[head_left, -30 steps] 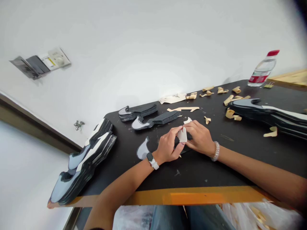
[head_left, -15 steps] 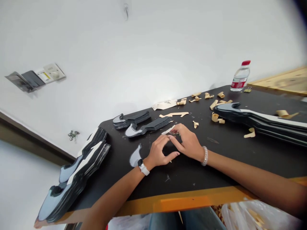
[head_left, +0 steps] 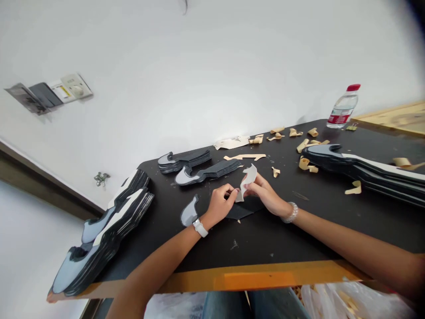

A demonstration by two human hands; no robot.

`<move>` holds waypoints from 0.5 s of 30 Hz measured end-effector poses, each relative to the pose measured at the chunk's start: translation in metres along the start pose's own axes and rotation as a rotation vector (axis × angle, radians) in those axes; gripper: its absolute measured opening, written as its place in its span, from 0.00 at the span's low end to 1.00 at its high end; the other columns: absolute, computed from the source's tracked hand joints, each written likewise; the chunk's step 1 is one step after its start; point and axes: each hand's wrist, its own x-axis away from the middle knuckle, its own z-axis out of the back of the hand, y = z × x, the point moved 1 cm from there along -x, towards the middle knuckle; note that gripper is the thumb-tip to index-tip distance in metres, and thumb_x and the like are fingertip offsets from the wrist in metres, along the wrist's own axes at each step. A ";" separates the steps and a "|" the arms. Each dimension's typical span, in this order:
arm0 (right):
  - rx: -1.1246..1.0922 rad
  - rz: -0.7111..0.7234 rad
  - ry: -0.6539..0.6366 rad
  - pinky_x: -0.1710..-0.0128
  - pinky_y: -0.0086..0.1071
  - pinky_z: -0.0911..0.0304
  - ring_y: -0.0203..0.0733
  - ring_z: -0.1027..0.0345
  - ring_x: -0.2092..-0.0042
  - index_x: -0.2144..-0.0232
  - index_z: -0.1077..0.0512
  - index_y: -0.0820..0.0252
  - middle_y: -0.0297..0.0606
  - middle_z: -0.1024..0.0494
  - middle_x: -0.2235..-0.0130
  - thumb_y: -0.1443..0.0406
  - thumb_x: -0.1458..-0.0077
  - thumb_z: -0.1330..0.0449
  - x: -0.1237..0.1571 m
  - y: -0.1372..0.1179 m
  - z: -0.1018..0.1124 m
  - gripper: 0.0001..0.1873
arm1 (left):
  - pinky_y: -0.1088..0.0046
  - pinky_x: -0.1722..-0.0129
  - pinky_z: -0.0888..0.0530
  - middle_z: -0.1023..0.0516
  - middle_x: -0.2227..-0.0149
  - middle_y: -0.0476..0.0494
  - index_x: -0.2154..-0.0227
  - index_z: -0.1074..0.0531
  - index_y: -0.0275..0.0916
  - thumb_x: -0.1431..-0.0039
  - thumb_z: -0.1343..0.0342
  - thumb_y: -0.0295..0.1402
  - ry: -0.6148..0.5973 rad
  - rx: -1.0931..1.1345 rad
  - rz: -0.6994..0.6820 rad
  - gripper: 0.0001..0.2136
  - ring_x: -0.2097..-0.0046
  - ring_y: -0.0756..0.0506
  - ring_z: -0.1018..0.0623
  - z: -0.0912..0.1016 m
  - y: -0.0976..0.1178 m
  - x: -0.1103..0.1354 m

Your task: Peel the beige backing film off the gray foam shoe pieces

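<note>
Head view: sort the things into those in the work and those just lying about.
In the work: left hand, right hand, pale curled sheet, black cut piece, stacked shoe-shaped pieces.
Lying about: water bottle, tan paper curls, binder clip.

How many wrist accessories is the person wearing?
2: a white-strapped watch on the left wrist, and a beaded bracelet on the right wrist.

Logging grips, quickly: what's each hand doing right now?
Left hand: closed, pinching the pale backing paper.
Right hand: closed, pinching the same paper.
</note>
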 end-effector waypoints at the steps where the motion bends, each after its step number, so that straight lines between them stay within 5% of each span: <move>1: 0.020 0.002 0.012 0.69 0.30 0.33 0.35 0.36 0.67 0.66 0.37 0.56 0.30 0.32 0.69 0.63 0.53 0.40 -0.002 0.001 0.002 0.11 | 0.76 0.67 0.34 0.30 0.76 0.50 0.78 0.35 0.37 0.39 0.52 0.37 0.026 -0.008 0.001 0.13 0.71 0.51 0.29 0.001 0.000 0.001; 8: 0.229 -0.003 0.133 0.73 0.28 0.33 0.34 0.36 0.70 0.65 0.35 0.57 0.30 0.31 0.71 0.59 0.53 0.38 -0.018 0.010 0.022 0.14 | 0.76 0.70 0.37 0.36 0.78 0.53 0.69 0.33 0.38 0.39 0.53 0.38 0.161 -0.086 -0.001 0.10 0.74 0.52 0.33 0.005 0.005 0.007; 12: 0.182 0.001 0.377 0.78 0.26 0.35 0.33 0.37 0.73 0.68 0.34 0.58 0.29 0.33 0.74 0.56 0.58 0.35 -0.027 0.009 0.039 0.17 | 0.74 0.65 0.33 0.30 0.75 0.51 0.49 0.37 0.39 0.37 0.56 0.37 0.096 -0.073 -0.021 0.16 0.71 0.50 0.29 0.006 0.006 0.007; 15: 0.097 -0.016 0.593 0.79 0.25 0.34 0.31 0.39 0.74 0.74 0.36 0.59 0.29 0.36 0.76 0.55 0.60 0.34 -0.035 0.003 0.059 0.18 | 0.70 0.57 0.32 0.24 0.67 0.46 0.45 0.39 0.38 0.37 0.55 0.39 0.021 -0.093 -0.064 0.20 0.61 0.47 0.27 0.004 0.008 0.007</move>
